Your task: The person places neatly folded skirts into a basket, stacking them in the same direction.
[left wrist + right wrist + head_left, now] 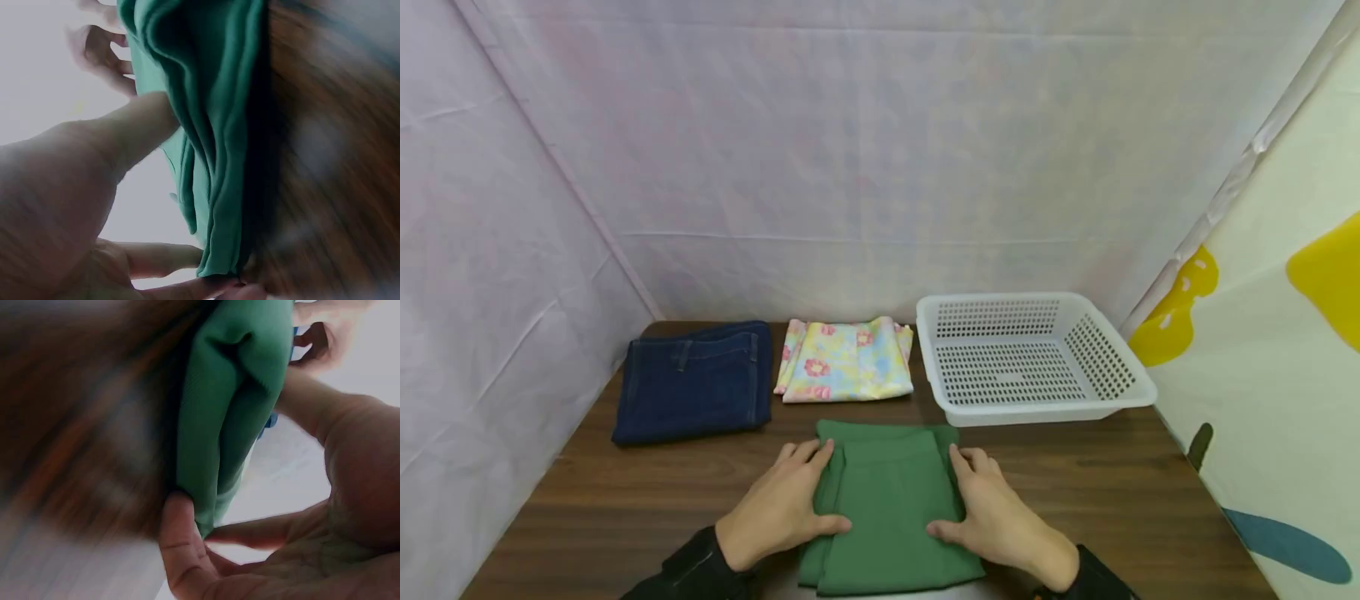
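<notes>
A folded green garment (887, 508) lies on the table near the front, its layers stacked flat. My left hand (778, 504) holds its left side, thumb on the top layer and fingers along the edge. On the opposite side my right hand (1003, 517) grips it in the same way. The left wrist view shows the thumb pressing the green folds (225, 156) from above, with fingertips at the lower corner. In the right wrist view, a fingertip (178, 519) reaches the bottom edge of the thick fold (206, 419), close to the tabletop.
Folded dark blue jeans (692, 383) lie at the back left of the brown wooden table (1097, 500). Beside them is a folded floral cloth (846, 362) in yellow, pink and blue. A white perforated plastic basket (955, 408) stands at the back right. White curtains (850, 167) hang behind.
</notes>
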Motion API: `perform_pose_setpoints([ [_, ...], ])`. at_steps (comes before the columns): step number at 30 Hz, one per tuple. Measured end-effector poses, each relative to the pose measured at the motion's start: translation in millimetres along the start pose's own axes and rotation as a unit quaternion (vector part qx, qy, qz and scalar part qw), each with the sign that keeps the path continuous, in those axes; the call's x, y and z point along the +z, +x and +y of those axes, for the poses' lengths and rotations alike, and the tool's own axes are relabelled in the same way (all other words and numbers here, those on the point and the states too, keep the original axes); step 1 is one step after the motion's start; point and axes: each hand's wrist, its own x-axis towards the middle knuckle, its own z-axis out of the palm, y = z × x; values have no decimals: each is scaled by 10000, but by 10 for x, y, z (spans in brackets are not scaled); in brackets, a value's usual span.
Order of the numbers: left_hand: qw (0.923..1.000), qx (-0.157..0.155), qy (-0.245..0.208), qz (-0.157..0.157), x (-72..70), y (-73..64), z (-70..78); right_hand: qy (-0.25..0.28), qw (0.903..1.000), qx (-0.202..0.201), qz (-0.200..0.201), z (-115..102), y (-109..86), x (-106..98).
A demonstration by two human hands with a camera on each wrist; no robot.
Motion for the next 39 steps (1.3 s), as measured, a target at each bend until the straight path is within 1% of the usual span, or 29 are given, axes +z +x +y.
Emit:
perform_pose_setpoints([
  [6,9982,132,-566,-177,-13,59,82,480,9985,212,-176,-102,137,14],
  [10,9958,208,-848,-272,-31,98,122,478,9984,190,-237,-148,215,17],
  [13,9936,247,-1065,-300,-45,115,146,371,9992,87,-145,-167,266,27],
  [16,9909,265,-1273,-348,-55,135,167,354,9993,-99,-28,-176,315,40],
  [21,9890,310,-1398,-384,-64,174,182,452,9981,-410,120,-174,371,59],
  [25,9876,320,-1514,-268,-80,176,162,460,9969,-577,275,-183,381,64],
  [29,9875,332,-1541,-49,-126,161,132,358,9946,-800,550,-227,394,28],
  [34,9886,434,-1376,438,-216,129,108,356,9869,-1244,963,-304,424,-79],
  [39,9863,413,-1321,892,-341,109,122,371,9765,-1651,1339,-368,463,-215],
])
